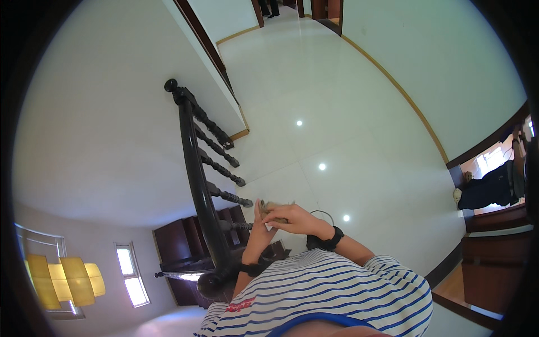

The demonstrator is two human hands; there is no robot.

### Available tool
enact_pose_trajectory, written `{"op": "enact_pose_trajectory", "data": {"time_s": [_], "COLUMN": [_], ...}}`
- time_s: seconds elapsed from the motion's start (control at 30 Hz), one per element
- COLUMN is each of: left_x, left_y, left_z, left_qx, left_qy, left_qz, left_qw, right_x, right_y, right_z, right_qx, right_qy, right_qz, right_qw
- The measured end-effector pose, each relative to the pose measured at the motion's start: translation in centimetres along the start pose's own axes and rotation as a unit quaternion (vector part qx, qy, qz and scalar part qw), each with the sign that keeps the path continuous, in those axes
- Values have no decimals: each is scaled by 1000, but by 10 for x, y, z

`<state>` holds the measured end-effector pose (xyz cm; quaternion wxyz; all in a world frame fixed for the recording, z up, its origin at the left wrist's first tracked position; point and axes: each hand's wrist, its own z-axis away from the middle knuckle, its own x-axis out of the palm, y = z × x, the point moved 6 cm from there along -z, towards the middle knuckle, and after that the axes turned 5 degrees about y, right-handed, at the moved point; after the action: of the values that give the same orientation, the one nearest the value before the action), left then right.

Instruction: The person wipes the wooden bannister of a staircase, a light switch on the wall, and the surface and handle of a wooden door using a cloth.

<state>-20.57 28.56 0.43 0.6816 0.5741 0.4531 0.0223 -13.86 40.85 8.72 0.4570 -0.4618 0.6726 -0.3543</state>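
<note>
A small crumpled grey-brown item, possibly a cloth [276, 212], lies between my two hands in front of my striped shirt. My left hand [260, 227] is upright behind it, its fingers partly hidden by the item. Over it reaches my right hand [294, 218], with thumb and fingers bent round the item. Both wrists wear black bands. Just left of my hands stands a dark wooden stair railing [196, 168] with turned balusters. A thin dark loop [324, 212], perhaps a cable, shows beyond my right wrist.
Glossy pale floor tiles [328, 105] stretch ahead between walls with wooden skirting. Dark stairs [177, 240] lie beyond the railing at the left. Another person [488, 187] in dark clothing stands at a doorway on the right. Someone's legs [269, 6] show at the far doorway.
</note>
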Motion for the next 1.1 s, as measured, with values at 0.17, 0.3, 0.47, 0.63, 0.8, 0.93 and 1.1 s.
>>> {"op": "enact_pose_trajectory", "data": {"time_s": [0.17,0.3,0.47,0.63,0.8,0.93,1.1], "left_x": [-2,8,28,30,-20,-63,-116], "left_y": [15,40,24,-29,-86,-144,-162], "left_z": [-30,-50,-82,-121,-173,-233,-330], "left_qx": [-13,-127,-196,-115,-243,-44,-207], "left_qy": [-48,-89,-116,-113,-63,70,154], "left_qz": [49,302,129,19,78,-14,335], "left_qw": [998,941,965,987,965,996,906], "right_x": [-43,-68,-87,-118,-145,-161,-193], "right_y": [-12,0,43,79,98,128,169], "right_z": [5,8,-21,-72,-173,-261,-334], "right_qx": [57,24,169,213,168,72,63], "right_qy": [-119,-92,23,129,98,138,135], "right_qz": [-128,-208,-209,-281,-74,23,171], "right_qw": [983,973,963,927,978,988,974]}}
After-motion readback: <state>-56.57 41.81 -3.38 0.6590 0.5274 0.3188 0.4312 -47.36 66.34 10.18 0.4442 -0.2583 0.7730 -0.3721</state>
